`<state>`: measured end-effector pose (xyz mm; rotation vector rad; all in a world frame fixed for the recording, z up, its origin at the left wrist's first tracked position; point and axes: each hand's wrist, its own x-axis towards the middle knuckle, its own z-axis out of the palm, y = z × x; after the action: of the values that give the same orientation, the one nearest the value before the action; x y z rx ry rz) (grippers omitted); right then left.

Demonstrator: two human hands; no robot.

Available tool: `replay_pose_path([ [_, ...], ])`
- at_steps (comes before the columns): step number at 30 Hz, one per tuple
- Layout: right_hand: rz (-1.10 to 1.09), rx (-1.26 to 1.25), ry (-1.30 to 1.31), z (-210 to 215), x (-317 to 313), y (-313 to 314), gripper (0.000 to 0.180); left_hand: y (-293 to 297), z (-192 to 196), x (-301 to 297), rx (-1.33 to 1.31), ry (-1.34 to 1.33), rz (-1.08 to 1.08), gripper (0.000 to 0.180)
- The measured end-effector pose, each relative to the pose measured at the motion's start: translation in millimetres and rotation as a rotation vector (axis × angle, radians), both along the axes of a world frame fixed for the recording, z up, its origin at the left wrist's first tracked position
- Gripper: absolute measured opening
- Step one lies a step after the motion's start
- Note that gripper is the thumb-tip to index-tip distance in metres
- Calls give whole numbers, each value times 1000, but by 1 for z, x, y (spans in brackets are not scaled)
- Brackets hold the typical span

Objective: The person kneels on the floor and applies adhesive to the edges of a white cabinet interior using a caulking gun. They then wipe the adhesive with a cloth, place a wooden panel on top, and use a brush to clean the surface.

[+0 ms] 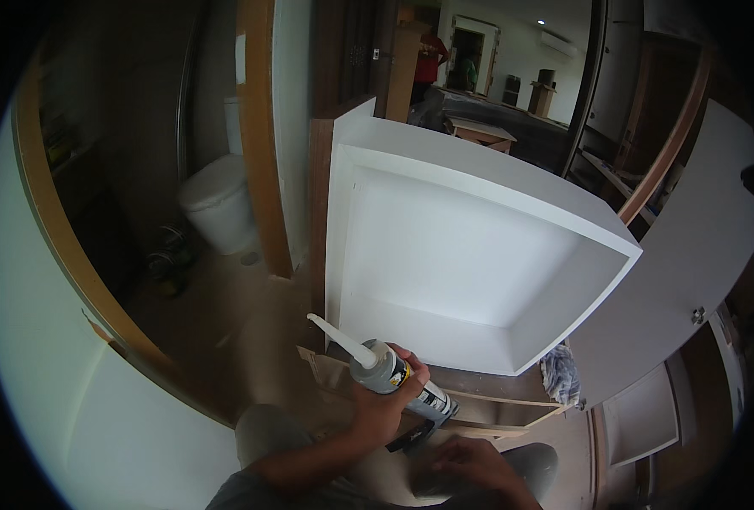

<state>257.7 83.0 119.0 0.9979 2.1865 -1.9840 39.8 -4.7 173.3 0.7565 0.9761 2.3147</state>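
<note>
My left hand (385, 406) is wrapped round a sealant cartridge (379, 367) seated in a caulking gun (441, 408). The cartridge is grey and white with a yellow patch, and its long white nozzle (340, 338) points up and to the left. Close behind the gun's dark rear end is my right hand (472, 463), low in the view. Its fingers are dark and blurred, so whether they hold anything does not show. Just beyond the nozzle stands a white open-fronted cabinet box (445, 246), with a brown panel (318, 212) along its left side.
A wooden drawer-like frame (496, 412) lies below the box, with a crumpled cloth (560, 374) at its right corner. A pale door panel (674, 263) rises at right. Through a wooden door frame at left stands a toilet (219, 200). A person in red (429, 59) is far back.
</note>
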Motion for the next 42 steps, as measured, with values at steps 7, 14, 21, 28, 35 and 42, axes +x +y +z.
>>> replay_pose_path([
  [7,-263,334,656,96,-23,-22,43,-22,-63,39,-323,258,-57,32],
  [14,-252,429,779,115,-66,-42,39,-24,-94,50,-282,336,-17,39],
  [21,-285,486,661,98,-63,-33,22,-30,-95,48,-468,432,35,39],
  [28,-328,433,522,80,-68,-12,18,-30,-97,39,-609,475,-37,40],
  [35,-216,368,547,62,-76,1,33,-15,-116,28,-732,365,-54,37],
  [42,-524,29,398,35,-76,78,59,-8,-124,11,-741,359,197,39],
])
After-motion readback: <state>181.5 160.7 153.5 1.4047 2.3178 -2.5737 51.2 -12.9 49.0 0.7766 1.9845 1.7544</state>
